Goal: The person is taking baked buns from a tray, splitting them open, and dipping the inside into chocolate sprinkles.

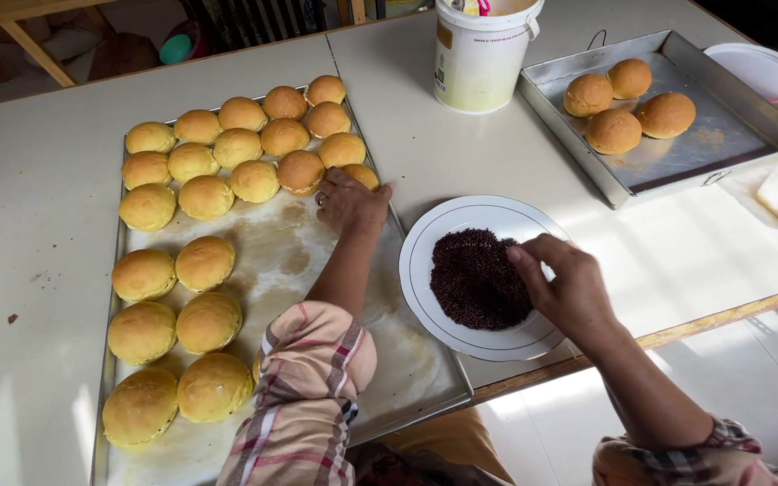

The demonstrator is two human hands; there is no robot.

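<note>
A long baking tray (123,236) lined with stained paper lies at the left of the pale table (38,180). Golden round buns (205,263) fill its far end in close rows, and more sit in pairs down its left side; the right half of the tray is bare paper.

The left hand (349,203) rests at the tray's right edge, palm down, fingers curled together over one bun (364,174) at the end of the nearest row. A ring shows on one finger. The plaid sleeve (310,387) lies across the tray's near part.

Just right of the tray stands a white plate (425,236) holding a heap of dark chocolate sprinkles (474,277). The right hand (565,286) is over the plate's right side, fingertips (517,256) bunched together and touching the edge of the heap; whether they pinch any sprinkles cannot be told.

Beyond the plate stands a white plastic bucket (479,63). To its right a square metal pan (677,144) holds four buns (612,130) grouped in its far part. A white lid (758,67) lies behind the pan's right corner.
</note>
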